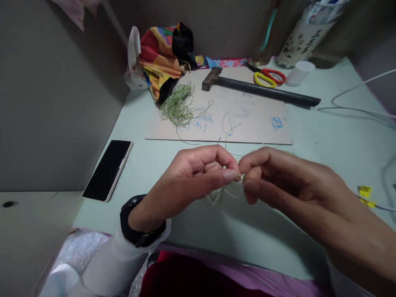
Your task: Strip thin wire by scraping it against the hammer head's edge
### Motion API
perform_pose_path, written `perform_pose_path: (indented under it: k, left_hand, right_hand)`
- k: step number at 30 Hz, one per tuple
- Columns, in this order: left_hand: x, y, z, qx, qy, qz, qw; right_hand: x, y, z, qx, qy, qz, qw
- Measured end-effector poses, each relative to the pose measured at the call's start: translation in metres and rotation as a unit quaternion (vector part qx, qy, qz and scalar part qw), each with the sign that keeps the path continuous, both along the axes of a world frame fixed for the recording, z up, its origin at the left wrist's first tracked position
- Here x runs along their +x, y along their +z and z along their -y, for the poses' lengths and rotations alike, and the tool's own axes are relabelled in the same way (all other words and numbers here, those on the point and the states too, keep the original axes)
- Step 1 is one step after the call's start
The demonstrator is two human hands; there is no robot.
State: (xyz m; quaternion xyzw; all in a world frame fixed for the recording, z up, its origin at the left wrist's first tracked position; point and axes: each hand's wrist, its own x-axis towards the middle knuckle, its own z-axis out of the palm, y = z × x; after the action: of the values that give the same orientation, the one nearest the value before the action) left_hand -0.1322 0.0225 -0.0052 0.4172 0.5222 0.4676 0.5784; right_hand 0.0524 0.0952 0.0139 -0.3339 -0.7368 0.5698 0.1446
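Thin green and white cord (pixel 227 192) runs between my hands, with loops hanging below and loose ends rising above. My left hand (pixel 207 169) pinches it between thumb and forefinger; a dark watch is on that wrist. Facing it, my right hand (pixel 278 177) pinches the cord too, the fingertips of both hands nearly touching. What the cord forms at the fingertips is mostly hidden. Past the hands, a tangled bundle of the same sort of cord (pixel 177 105) rests on a board (pixel 256 128) marked with blue writing.
A hammer (pixel 266 90) lies across the board, near scissors (pixel 267 77) with red and yellow handles and a small white cup (pixel 300 73). A phone (pixel 108 171) lies at left. Colourful cloth (pixel 161 53) and a pen holder (pixel 305 37) stand at the back. White cable (pixel 355 109) crosses the right side.
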Motion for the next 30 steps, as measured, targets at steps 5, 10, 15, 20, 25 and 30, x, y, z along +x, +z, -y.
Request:
perform_pose_path:
  k: [5, 10, 15, 20, 25, 30]
  left_hand:
    - [-0.0002, 0.0011, -0.0022, -0.014, -0.007, 0.011, 1.000]
    - [-0.0014, 0.0021, -0.0024, -0.013, -0.023, 0.023, 0.999]
    - [-0.0016, 0.0018, -0.0012, -0.002, -0.015, 0.029, 0.999]
    - [-0.0019, 0.0031, -0.0024, -0.009, -0.030, 0.029, 0.999]
    - [-0.0014, 0.0037, -0.0034, -0.011, -0.031, 0.026, 0.999]
    - [0.0011, 0.0026, -0.0035, -0.003, -0.019, 0.009, 1.000]
  right_hand:
    - [0.0033, 0.0001, -0.0011, 0.021, -0.009, -0.009, 1.000]
    - [0.0020, 0.0010, -0.0026, 0.028, -0.007, -0.008, 1.000]
    - [0.0015, 0.0017, -0.0008, 0.015, -0.005, -0.020, 1.000]
    - [0.0000, 0.0029, -0.0002, -0.003, 0.025, -0.011, 1.000]
    - [-0.0005, 0.0030, -0.0009, -0.002, 0.020, -0.020, 1.000]
    - [0.0011, -0.0017, -0.0026, 0.032, -0.008, -0.044, 0.998]
